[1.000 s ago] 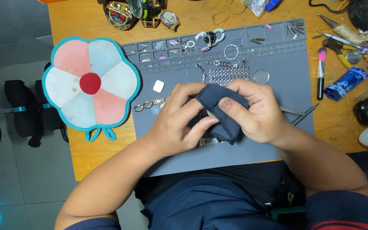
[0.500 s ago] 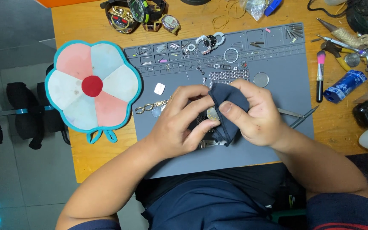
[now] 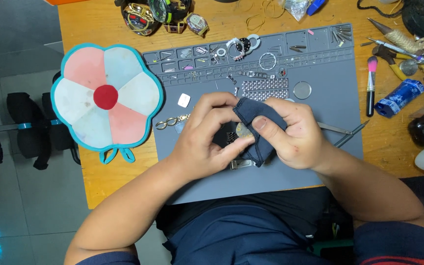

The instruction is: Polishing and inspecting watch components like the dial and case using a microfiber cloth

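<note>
While both hands meet at the centre of the frame, a dark blue hemmed cloth (image 3: 256, 128) is pinched around a small round metal watch case (image 3: 243, 130).

Left hand (image 3: 207, 140) grips narrowly, thumb and fingers closed on the case and the cloth's edge; right hand (image 3: 295, 135) presses the cloth over it with the thumb, fingers curled shut. Both hover above a grey silicone work mat (image 3: 320, 162) on the wooden table (image 3: 123, 172). At left lies a flower-shaped pastel fabric pad (image 3: 106, 98); slim metal tweezers (image 3: 342, 130) rest just right of the hands.
</note>
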